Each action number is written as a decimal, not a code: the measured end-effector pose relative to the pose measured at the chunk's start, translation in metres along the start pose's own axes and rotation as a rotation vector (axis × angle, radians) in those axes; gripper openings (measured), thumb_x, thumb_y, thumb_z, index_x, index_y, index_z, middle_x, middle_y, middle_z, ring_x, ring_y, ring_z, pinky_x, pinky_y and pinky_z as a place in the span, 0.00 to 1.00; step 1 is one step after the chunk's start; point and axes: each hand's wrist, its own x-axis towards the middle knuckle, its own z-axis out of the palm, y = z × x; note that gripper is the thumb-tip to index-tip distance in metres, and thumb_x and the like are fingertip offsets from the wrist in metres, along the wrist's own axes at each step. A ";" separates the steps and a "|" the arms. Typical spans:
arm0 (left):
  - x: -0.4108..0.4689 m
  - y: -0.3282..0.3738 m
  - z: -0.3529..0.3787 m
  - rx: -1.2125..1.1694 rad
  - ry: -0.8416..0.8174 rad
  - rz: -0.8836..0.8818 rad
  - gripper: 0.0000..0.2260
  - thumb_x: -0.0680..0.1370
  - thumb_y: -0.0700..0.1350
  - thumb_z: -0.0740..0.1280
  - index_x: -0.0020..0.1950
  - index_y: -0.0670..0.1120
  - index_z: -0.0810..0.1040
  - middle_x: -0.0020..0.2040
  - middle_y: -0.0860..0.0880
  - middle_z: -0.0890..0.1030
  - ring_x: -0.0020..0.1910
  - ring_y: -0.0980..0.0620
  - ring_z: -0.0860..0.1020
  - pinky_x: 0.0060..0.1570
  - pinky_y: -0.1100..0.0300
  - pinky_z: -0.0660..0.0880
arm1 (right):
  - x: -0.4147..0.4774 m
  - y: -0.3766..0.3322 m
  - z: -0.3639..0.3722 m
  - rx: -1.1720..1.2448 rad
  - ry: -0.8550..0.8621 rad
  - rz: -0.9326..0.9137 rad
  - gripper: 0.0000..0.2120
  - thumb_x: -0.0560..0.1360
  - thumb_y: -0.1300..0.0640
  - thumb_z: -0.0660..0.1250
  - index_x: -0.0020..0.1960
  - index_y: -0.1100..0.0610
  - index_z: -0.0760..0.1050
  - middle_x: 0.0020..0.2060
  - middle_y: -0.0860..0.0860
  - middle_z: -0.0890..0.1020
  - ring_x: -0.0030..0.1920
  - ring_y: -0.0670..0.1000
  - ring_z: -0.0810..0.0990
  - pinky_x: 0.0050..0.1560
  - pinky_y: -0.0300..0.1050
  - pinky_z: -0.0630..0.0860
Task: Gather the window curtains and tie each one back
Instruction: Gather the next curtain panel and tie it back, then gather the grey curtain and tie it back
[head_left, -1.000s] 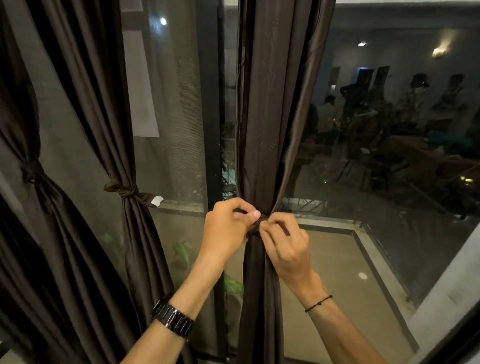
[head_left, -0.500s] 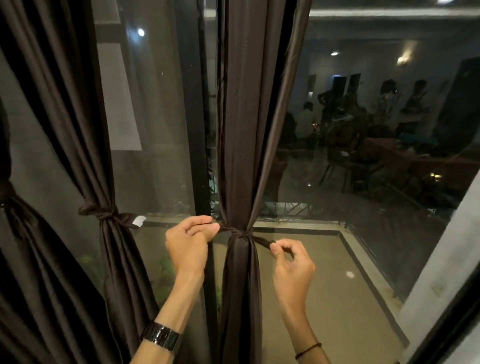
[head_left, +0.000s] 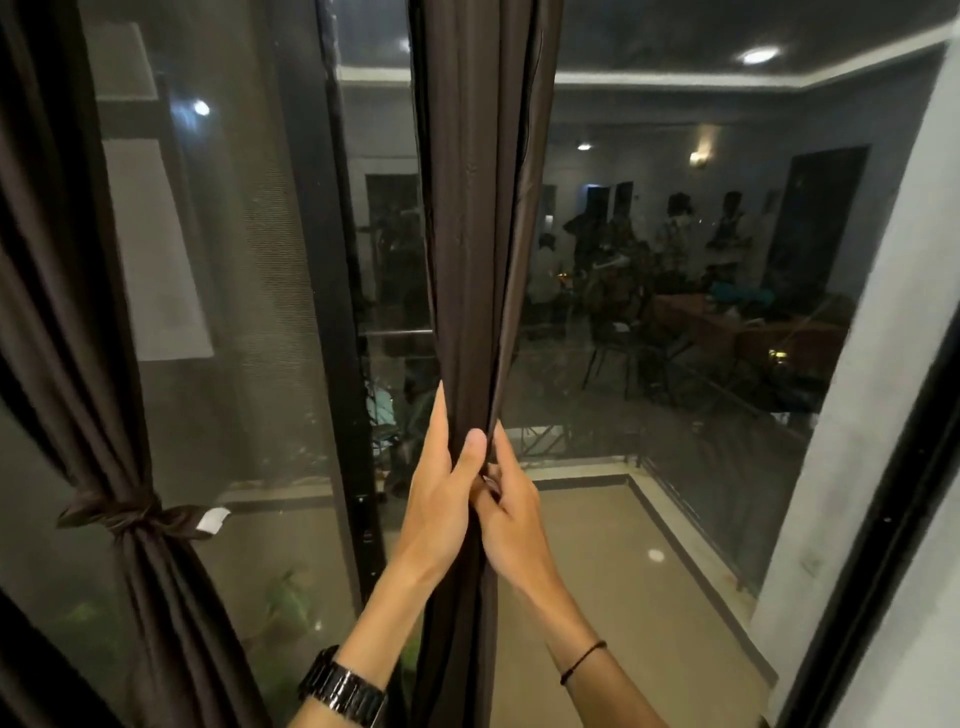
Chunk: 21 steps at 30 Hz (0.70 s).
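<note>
A dark brown curtain (head_left: 478, 218) hangs gathered in a narrow column at the middle of the window. My left hand (head_left: 441, 499) wraps around its left side, thumb pressed on the front folds. My right hand (head_left: 511, 512) clasps the same bunch from the right, fingers tucked into the fabric. The two hands touch, and the knot of the tie is hidden behind them. At the left, a second brown curtain (head_left: 78, 312) hangs tied back with a knotted band (head_left: 130, 514) that ends in a white tag.
A black window frame post (head_left: 343, 364) stands just left of the held curtain. The glass shows a dim room's reflection with people and tables. A white wall (head_left: 878, 395) and a dark frame edge (head_left: 872, 561) run down the right side.
Both hands let go of the tie ends, came together and moved up to clasp the gathered curtain. The view tilted upward and shifted right.
</note>
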 end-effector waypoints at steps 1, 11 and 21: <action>0.000 -0.003 0.004 0.063 0.007 0.010 0.33 0.81 0.65 0.59 0.84 0.65 0.48 0.84 0.64 0.55 0.81 0.65 0.55 0.83 0.48 0.54 | -0.001 0.000 -0.005 -0.034 0.000 -0.006 0.34 0.83 0.60 0.60 0.70 0.22 0.55 0.72 0.38 0.72 0.71 0.37 0.71 0.71 0.37 0.70; -0.018 -0.042 0.091 0.604 0.421 0.491 0.34 0.79 0.55 0.63 0.79 0.37 0.67 0.84 0.36 0.57 0.83 0.38 0.55 0.80 0.47 0.53 | -0.030 0.031 -0.081 -0.358 0.017 0.050 0.23 0.85 0.46 0.58 0.79 0.39 0.60 0.74 0.29 0.62 0.76 0.35 0.61 0.77 0.37 0.59; -0.035 -0.036 0.280 0.353 0.039 0.184 0.33 0.76 0.61 0.60 0.79 0.47 0.69 0.84 0.47 0.61 0.79 0.38 0.65 0.73 0.39 0.63 | -0.099 0.020 -0.282 -0.560 0.194 0.350 0.26 0.83 0.44 0.57 0.78 0.33 0.53 0.77 0.33 0.60 0.76 0.33 0.55 0.79 0.43 0.54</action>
